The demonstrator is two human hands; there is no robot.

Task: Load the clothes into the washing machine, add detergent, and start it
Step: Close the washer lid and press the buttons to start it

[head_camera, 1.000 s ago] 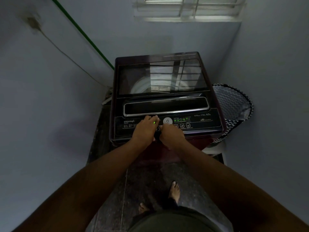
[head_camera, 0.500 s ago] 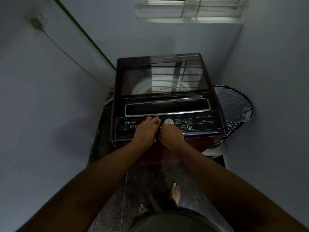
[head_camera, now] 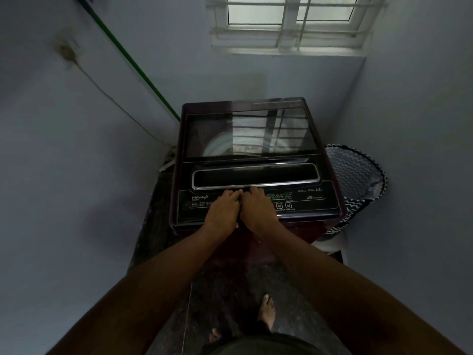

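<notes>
The washing machine [head_camera: 256,160] stands in the corner of the room, under the window [head_camera: 291,19], with its glass lid [head_camera: 250,131] closed. Both hands lie side by side on the control panel [head_camera: 307,201] at the front edge of the machine. The left hand [head_camera: 222,210] rests palm down, its fingers [head_camera: 231,193] straight and close together, reaching to the chrome handle strip [head_camera: 256,185] of the lid. The right hand [head_camera: 258,208] lies just beside it, also flat, with fingers [head_camera: 254,190] together and the tips at the same strip. A small green light [head_camera: 238,200] shines between the two hands. More green lights [head_camera: 277,197] show on the panel to the right of the right hand. A laundry basket [head_camera: 355,172] with a zigzag pattern stands at the right side of the machine. A green pipe [head_camera: 133,65] runs along the left wall. The person's bare feet [head_camera: 266,311] stand on the dark floor [head_camera: 230,290].
</notes>
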